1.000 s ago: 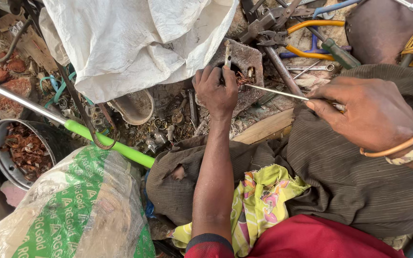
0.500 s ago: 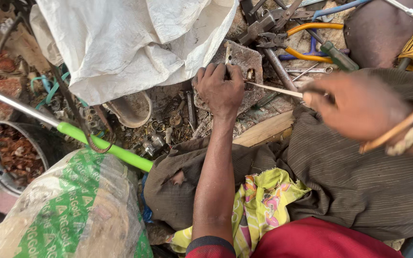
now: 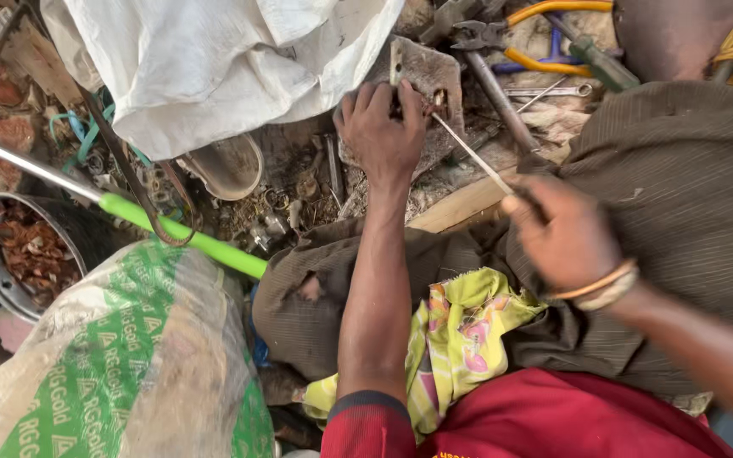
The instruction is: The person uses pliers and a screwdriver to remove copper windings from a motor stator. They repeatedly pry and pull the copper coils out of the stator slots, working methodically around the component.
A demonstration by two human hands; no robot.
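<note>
1. The left hand (image 3: 382,129) presses down on a small part against a flat metal plate (image 3: 431,75).
2. The right hand (image 3: 563,233) grips a thin rod (image 3: 471,153), its tip at that part.
3. Pliers (image 3: 511,34) lie beyond; a white sack (image 3: 214,59) hangs left, above a green-handled tool (image 3: 171,229).

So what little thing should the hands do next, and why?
Probably press the thin metal rod a little further into the small part on the worn metal plate. The rod's tip already sits at that spot, the right hand grips its other end, and the left hand pins the part down.
</note>
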